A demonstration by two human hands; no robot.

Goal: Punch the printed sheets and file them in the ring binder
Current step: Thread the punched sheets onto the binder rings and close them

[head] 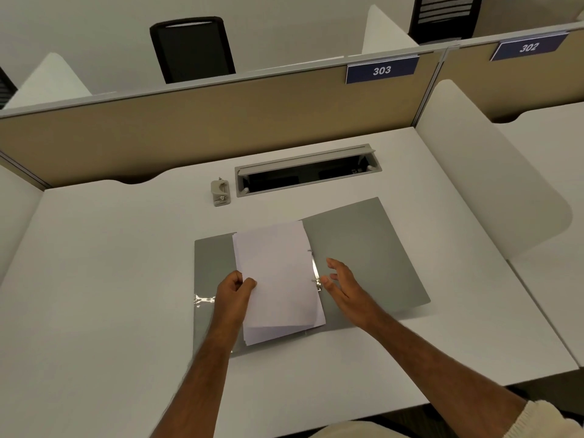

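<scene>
A grey ring binder [363,248] lies open flat on the white desk. Its metal ring mechanism [315,270] runs down the spine. A stack of white sheets [278,279] rests over the binder's left half, its right edge at the rings. My left hand [235,290] grips the stack's left edge, thumb on top. My right hand [343,284] hovers open just right of the lower ring, fingers spread, holding nothing. A small grey hole punch [220,191] stands on the desk beyond the binder, apart from both hands.
An open cable tray [308,170] is sunk into the white desk [110,263] behind the binder. A beige partition [189,128] with labels 303 and 302 closes the back. A white side divider [493,172] stands at right. Black chairs sit beyond the partition.
</scene>
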